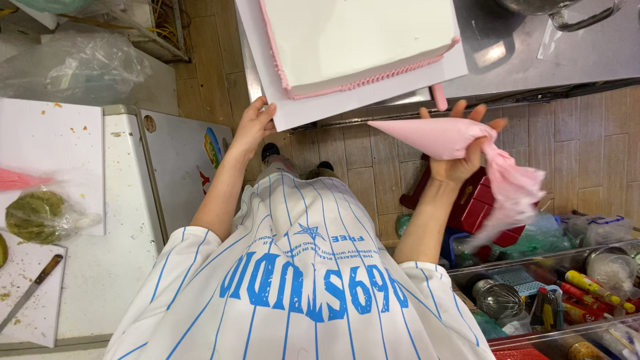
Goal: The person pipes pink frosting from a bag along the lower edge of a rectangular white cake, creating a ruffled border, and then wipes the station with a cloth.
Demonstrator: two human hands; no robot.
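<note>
Clear plastic bin (533, 267) at lower right holds a wire whisk (499, 300), tubes and small packets; contents further back are too blurred to identify. A clear bag (47, 213) on the white board (53, 140) at left contains a round green cake layer (33, 215).

Right hand (460, 157) holds a pink piping bag (437, 137), grip closed around its wide end, palm up, fingers spread behind it; the tip points left, the loose tail hangs right. The bag sits just below the counter (533, 60) edge, in front of the cake.

Left hand (257, 120) pinches the corner of the white cake board (320, 107), narrow grip, thumb on top. The board carries a square white cake (353, 33) with pink piped border, overhanging the counter.
</note>
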